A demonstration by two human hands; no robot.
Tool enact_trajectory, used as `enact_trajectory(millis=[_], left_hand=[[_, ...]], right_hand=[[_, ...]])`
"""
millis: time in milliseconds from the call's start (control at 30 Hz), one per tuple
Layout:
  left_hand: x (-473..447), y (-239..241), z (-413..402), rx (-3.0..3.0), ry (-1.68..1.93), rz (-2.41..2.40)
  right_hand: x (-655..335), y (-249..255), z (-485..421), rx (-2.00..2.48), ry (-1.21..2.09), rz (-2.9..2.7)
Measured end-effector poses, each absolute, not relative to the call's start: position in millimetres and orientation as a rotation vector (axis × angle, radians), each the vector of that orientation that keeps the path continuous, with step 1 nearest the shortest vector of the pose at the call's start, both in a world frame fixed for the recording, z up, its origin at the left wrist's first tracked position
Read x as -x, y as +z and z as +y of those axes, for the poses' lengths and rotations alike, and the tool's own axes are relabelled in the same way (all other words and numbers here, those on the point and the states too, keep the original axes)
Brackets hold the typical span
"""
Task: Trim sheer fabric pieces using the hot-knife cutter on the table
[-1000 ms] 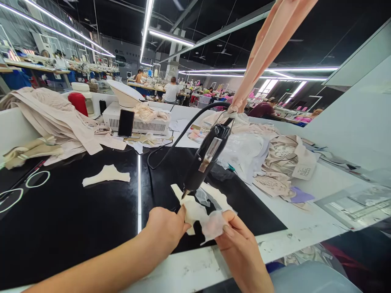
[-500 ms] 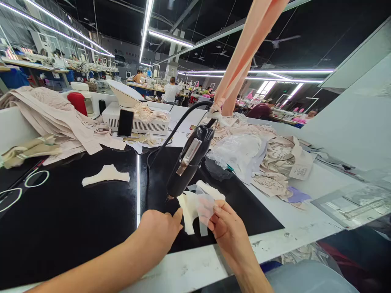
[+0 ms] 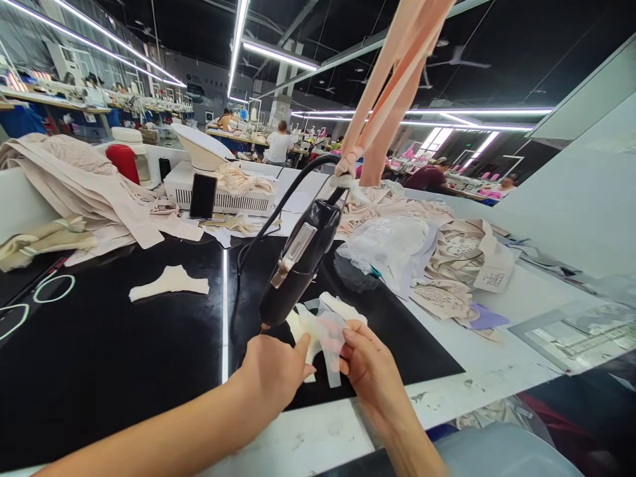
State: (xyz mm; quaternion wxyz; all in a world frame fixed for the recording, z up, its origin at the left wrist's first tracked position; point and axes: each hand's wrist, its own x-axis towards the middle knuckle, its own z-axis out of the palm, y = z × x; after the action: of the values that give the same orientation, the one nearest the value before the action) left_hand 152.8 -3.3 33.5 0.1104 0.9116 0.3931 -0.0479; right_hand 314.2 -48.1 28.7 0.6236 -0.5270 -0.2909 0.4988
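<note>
My right hand [image 3: 370, 371] pinches a sheer white fabric piece [image 3: 330, 338] between thumb and fingers. My left hand [image 3: 273, 374] is curled, its thumb and forefinger at a cream fabric piece [image 3: 298, 321] that lies partly behind the sheer one. Another cream fabric piece [image 3: 342, 307] rests just beyond them. A black handheld electric tool [image 3: 301, 262] with a metal lever hangs tilted, its lower tip just above my left hand. A similar cream piece [image 3: 171, 283] lies flat to the left on the black mat [image 3: 124, 371].
Peach fabric strips [image 3: 392, 93] suspend the tool, and a black cable [image 3: 291, 205] loops left from it. Beige fabric [image 3: 99, 185], a phone [image 3: 203, 196] and a white box [image 3: 181, 182] stand at the back. A plastic bag [image 3: 385, 242] and lace pieces [image 3: 460, 242] lie right.
My left hand has moved right onto the cream piece, covering more of it. The hanging tool has shifted slightly left and down. My right hand keeps its pinch on the sheer piece.
</note>
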Motion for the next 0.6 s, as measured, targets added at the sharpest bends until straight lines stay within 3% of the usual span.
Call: enact_trajectory(millis=[233,500,600], left_hand=[[-150,29,-5,-2.627,-0.083,1.091],[-100,47,2,-2.419,0.021,0.948],[-74,44,12,-2.067,0.177,0.903]], right_hand=[[-322,44,-64,1.089,1.113,-0.841],[-308,36,-70,1.066,1.396,-1.122],[-293,38,-65,1.031,1.526,-1.199]])
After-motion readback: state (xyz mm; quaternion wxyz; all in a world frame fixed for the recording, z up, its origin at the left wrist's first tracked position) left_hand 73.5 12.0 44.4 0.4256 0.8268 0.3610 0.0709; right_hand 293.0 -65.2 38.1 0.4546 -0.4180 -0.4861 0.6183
